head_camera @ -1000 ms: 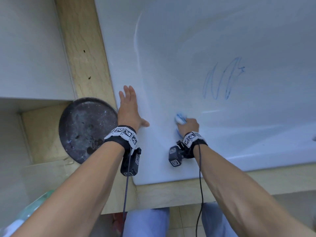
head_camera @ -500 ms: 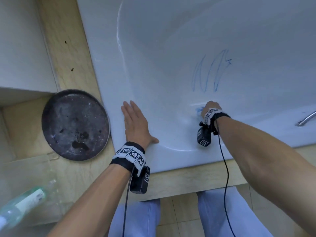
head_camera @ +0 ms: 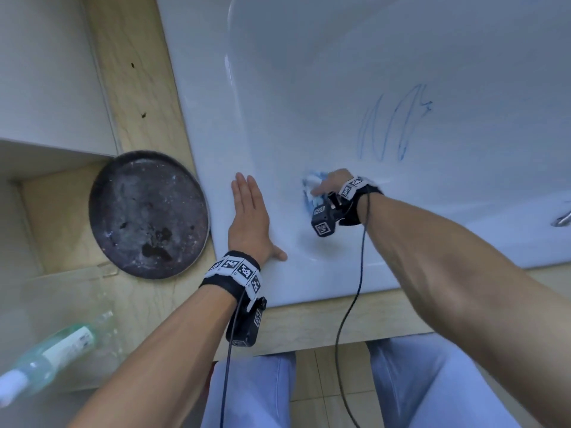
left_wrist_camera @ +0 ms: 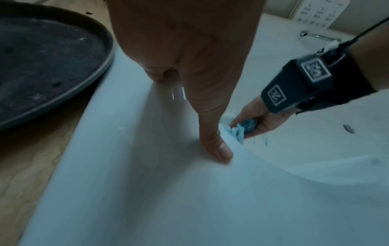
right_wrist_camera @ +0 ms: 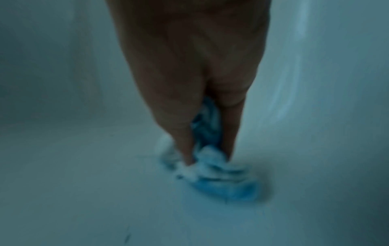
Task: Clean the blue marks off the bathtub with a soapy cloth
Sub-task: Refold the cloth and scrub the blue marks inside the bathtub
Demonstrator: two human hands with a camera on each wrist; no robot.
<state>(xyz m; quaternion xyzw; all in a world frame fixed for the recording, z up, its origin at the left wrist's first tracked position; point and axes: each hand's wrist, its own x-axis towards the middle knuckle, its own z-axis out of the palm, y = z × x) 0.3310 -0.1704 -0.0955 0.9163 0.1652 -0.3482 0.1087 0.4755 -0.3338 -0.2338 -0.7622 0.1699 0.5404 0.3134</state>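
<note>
A round dark tray (head_camera: 148, 214) lies flat on the wooden counter (head_camera: 139, 88) at 9 o'clock. A clear bottle (head_camera: 46, 353) with a white label lies tilted at 7 o'clock. A metal tap (head_camera: 562, 219) shows at 3 o'clock.

Head view bright and evenly lit, edges bowed, both wrist views dim, bluish, right one blurred

Left hand (head_camera: 248, 216) flat on tub (head_camera: 278, 88) rim, right of pan (head_camera: 148, 214) on ledge (head_camera: 136, 88). Right hand (head_camera: 332, 184) inside tub, holding cloth (head_camera: 312, 186) against inner wall, below and left of marks (head_camera: 392, 128). Bottle (head_camera: 49, 350) lying near left, before pan. Faucet (head_camera: 560, 219) at far right.
</note>
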